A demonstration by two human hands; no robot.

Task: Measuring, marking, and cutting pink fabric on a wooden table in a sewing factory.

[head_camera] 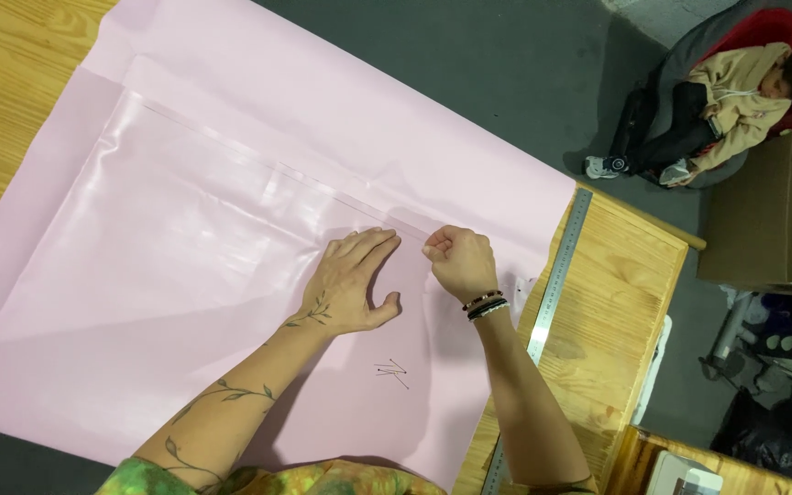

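A large sheet of pale pink fabric [176, 229] lies spread over a wooden table [621, 293], with a shinier pink layer on top. My left hand [352, 282] rests flat on the fabric, fingers together and pointing to the far edge of the shiny layer. Right beside it, my right hand [458, 261] is closed in a pinch at that same edge; what it pinches is too small to tell. Several thin pins [393, 371] lie loose on the fabric just below my hands.
A long metal ruler [556, 275] lies on the bare wood along the fabric's right edge. Beyond the table, a person [731, 101] sits in a seat on the dark floor. A cardboard box [772, 211] and equipment stand at the right.
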